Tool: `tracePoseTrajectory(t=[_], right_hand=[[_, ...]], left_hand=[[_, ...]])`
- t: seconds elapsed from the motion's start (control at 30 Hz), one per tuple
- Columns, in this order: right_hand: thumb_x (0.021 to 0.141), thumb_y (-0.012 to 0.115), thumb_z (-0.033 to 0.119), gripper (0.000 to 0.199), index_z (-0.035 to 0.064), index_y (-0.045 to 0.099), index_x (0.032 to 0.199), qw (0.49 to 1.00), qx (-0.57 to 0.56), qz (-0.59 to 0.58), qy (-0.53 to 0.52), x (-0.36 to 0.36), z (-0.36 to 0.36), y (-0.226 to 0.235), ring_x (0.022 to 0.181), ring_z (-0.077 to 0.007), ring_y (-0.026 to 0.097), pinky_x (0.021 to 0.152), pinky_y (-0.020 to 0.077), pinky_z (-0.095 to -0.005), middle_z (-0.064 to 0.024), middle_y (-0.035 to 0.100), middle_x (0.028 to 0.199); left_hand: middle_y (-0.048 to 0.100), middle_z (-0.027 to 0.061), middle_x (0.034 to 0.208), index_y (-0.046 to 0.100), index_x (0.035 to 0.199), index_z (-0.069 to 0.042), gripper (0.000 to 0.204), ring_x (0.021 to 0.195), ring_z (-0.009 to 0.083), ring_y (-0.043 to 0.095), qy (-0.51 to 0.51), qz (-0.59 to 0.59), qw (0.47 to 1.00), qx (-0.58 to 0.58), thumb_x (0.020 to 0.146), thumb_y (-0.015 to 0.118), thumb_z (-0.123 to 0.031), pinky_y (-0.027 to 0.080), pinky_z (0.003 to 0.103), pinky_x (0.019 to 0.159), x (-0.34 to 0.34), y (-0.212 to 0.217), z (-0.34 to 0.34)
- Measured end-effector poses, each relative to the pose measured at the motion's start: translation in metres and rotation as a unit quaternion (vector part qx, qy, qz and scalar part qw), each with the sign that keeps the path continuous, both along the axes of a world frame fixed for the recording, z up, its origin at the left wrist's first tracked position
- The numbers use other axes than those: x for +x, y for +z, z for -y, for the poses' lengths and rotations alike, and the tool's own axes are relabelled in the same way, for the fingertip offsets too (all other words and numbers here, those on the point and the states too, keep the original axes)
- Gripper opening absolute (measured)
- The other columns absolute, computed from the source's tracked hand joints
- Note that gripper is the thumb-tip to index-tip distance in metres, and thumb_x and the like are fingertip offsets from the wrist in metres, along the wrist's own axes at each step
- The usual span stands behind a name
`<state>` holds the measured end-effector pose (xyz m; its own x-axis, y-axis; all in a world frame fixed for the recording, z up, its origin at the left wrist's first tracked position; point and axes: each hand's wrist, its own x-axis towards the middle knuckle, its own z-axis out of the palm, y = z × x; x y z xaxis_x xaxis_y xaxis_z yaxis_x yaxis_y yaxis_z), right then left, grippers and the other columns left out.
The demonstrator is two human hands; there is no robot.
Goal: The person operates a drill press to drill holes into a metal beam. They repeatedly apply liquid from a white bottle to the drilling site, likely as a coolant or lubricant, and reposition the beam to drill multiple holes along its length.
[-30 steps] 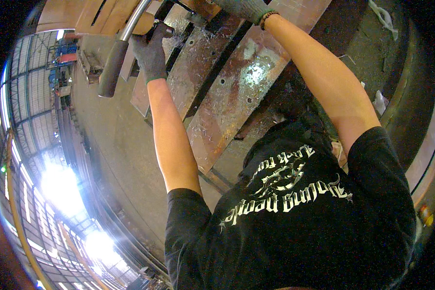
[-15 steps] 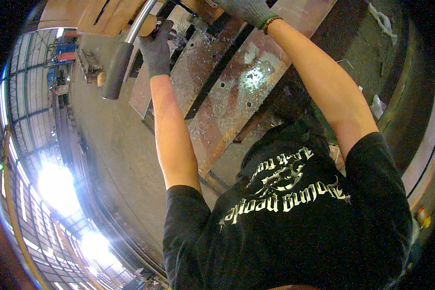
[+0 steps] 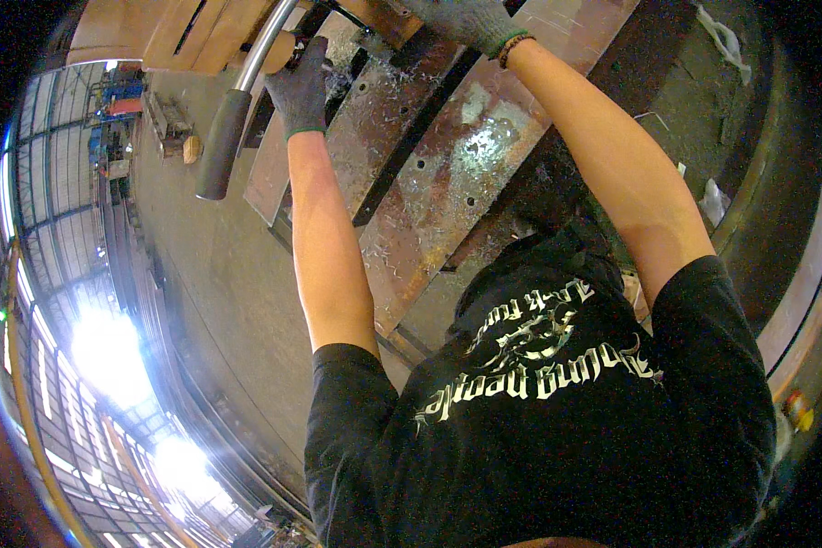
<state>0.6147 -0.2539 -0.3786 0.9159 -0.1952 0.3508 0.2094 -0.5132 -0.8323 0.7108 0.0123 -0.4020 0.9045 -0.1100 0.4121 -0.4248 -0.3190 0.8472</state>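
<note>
My left hand (image 3: 299, 94), in a grey knit glove, reaches up beside a brown machine (image 3: 183, 38). Its fingers are curled at a dark part near a round brown hub, and what they grip is hard to make out. Just left of it a metal lever with a black grip (image 3: 225, 146) slants down, apart from the glove. My right hand (image 3: 466, 23), also gloved, is at the upper edge, its fingers cut off by the frame. Below the hands lie rusty steel plates (image 3: 388, 205) with drilled holes, strewn with metal shavings (image 3: 397, 71).
Dark gaps separate the plates. A wet, shiny patch (image 3: 484, 146) marks one plate. Concrete floor (image 3: 224, 301) stretches to the left, with a metal frame (image 3: 166, 123) farther off. Scraps of clear plastic (image 3: 714, 203) lie at the right, near a long dark beam.
The lever's black grip sits slightly lower in the picture. My left hand has shifted a little upward and right, while my right hand stays nearly in place.
</note>
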Motion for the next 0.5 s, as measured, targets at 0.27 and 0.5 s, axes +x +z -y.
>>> tracePoseTrajectory(t=[0.27, 0.5], right_hand=[[0.099, 0.055, 0.058, 0.060, 0.0056, 0.065, 0.126, 1.000, -0.012, 0.007, -0.009, 0.0051, -0.0007, -0.0044, 0.104, -0.0455, 0.069, 0.088, 0.0539, -0.0509, -0.0270, 0.071, 0.111], [0.099, 0.056, 0.056, 0.056, 0.0060, 0.066, 0.122, 0.999, -0.018, 0.025, -0.007, 0.0046, 0.0009, -0.0041, 0.102, -0.0456, 0.069, 0.087, 0.0540, -0.0509, -0.0267, 0.072, 0.107]], left_hand=[[0.070, 0.0114, 0.093, 0.064, 0.112, 0.001, 0.040, 0.074, 0.0180, 0.067, -0.005, -0.003, 1.000, 0.002, 0.081, 0.085, -0.014, 0.054, 0.034, 0.064, 0.0025, -0.0012, -0.0046], [0.068, 0.0101, 0.095, 0.065, 0.111, 0.001, 0.040, 0.075, 0.0185, 0.066, -0.006, -0.006, 0.999, -0.034, 0.080, 0.087, -0.014, 0.054, 0.035, 0.064, -0.0021, -0.0005, 0.0018]])
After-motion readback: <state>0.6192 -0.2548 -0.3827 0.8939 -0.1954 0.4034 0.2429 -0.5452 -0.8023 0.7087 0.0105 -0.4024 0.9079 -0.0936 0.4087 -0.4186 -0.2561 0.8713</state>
